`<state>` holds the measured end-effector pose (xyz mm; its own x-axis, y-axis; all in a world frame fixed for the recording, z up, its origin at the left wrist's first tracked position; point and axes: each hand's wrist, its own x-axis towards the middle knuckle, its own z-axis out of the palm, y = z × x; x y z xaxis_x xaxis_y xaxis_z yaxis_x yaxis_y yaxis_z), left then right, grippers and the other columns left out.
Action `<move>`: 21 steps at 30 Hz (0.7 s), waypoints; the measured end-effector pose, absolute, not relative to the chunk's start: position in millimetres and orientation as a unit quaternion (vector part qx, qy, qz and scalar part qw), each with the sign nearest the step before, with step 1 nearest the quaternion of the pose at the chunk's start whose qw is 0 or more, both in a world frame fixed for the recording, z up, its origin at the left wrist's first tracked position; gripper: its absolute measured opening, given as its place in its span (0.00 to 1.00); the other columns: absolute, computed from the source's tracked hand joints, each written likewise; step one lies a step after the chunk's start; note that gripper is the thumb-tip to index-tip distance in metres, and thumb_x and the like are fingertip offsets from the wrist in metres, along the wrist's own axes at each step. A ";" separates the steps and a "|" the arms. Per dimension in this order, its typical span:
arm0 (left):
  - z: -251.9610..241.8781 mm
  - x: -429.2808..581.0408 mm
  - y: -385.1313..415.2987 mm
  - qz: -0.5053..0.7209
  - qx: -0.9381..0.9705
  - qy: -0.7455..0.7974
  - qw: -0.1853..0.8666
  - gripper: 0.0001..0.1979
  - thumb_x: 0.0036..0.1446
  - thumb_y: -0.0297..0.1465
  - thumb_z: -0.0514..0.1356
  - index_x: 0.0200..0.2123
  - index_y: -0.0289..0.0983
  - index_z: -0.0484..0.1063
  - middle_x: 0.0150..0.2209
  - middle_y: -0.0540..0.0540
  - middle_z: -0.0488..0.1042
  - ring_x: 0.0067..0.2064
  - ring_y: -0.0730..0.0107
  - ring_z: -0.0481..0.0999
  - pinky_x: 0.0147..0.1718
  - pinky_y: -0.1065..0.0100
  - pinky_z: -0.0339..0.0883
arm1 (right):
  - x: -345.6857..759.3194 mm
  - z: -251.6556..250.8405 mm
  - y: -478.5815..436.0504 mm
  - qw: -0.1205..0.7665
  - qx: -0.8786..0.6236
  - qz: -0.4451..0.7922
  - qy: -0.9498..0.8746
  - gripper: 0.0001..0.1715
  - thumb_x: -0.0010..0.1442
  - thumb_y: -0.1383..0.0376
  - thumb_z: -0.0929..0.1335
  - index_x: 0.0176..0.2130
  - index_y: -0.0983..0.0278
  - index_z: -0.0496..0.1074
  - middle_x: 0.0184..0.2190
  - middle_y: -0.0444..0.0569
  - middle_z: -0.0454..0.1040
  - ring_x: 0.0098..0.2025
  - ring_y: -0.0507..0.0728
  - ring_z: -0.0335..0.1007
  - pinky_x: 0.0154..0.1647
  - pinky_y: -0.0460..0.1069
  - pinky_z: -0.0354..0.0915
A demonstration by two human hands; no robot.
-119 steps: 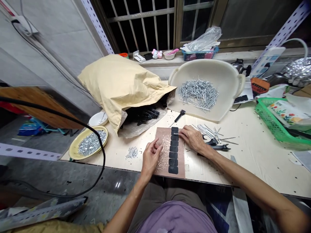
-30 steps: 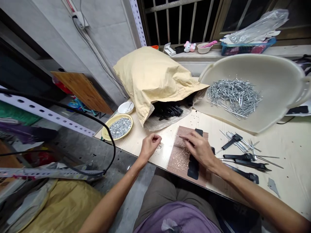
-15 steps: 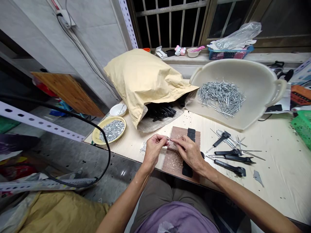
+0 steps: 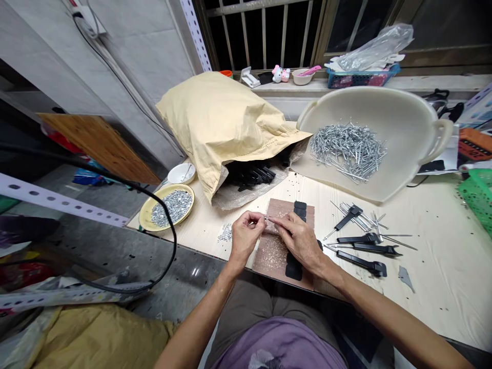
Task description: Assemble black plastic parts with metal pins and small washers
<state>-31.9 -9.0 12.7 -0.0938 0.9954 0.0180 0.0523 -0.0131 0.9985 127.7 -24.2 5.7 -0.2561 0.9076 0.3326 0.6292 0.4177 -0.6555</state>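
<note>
Left hand and right hand each pinch one end of a thin metal pin just above the brown board; the fingertip hold looks slight, so the pin may slip and roll off the surface at its near edge.

Both bare arms reach forward from the seated body, the forearms angling inward so that the hands meet in front of the chest line. The left hand is curled with the knuckles up, thumb and forefinger pinched together and pointing to the right. The right hand lies palm down and a little flatter, its thumb and forefinger stretched leftward and pinched close, the tips almost touching those of the left hand. The other fingers of each hand are loosely bent under. Both wrists look straight.
</note>
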 end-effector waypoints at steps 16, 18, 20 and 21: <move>2.9 -37.4 -4.9 0.456 0.482 0.501 0.556 0.13 0.47 0.35 0.66 0.36 0.34 0.77 0.30 0.46 0.77 0.28 0.72 0.76 0.31 0.70 0.70 | 132.1 10.6 -37.2 0.268 -0.557 0.038 -0.785 0.14 0.67 0.63 0.58 0.40 0.61 0.71 0.33 0.50 0.73 0.36 0.55 0.69 0.31 0.47 0.59; 3.7 -35.4 -6.5 0.455 0.470 0.507 0.560 0.13 0.47 0.35 0.66 0.36 0.34 0.77 0.29 0.47 0.77 0.27 0.72 0.76 0.29 0.71 0.70 | 130.9 9.3 -38.6 0.266 -0.553 0.007 -0.789 0.14 0.67 0.64 0.58 0.39 0.62 0.71 0.32 0.50 0.73 0.36 0.55 0.68 0.32 0.48 0.58; 4.9 -33.3 -8.3 0.453 0.460 0.509 0.569 0.13 0.47 0.35 0.66 0.35 0.34 0.76 0.29 0.47 0.77 0.27 0.72 0.76 0.28 0.70 0.71 | 130.5 7.8 -39.2 0.267 -0.549 -0.009 -0.792 0.14 0.67 0.64 0.58 0.38 0.62 0.71 0.32 0.51 0.73 0.36 0.55 0.67 0.33 0.48 0.57; 5.5 -32.7 -9.1 0.452 0.458 0.510 0.570 0.13 0.47 0.35 0.66 0.35 0.34 0.76 0.28 0.47 0.77 0.26 0.72 0.76 0.28 0.70 0.71 | 130.7 7.4 -39.2 0.264 -0.550 -0.012 -0.792 0.14 0.67 0.64 0.58 0.37 0.62 0.71 0.32 0.51 0.73 0.36 0.55 0.67 0.32 0.48 0.57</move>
<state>-32.7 -9.1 5.5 0.0699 0.9835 -0.1670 -0.0481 0.1705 0.9842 130.7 -39.2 7.4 -0.2554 0.8647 0.4325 0.8777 0.3949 -0.2714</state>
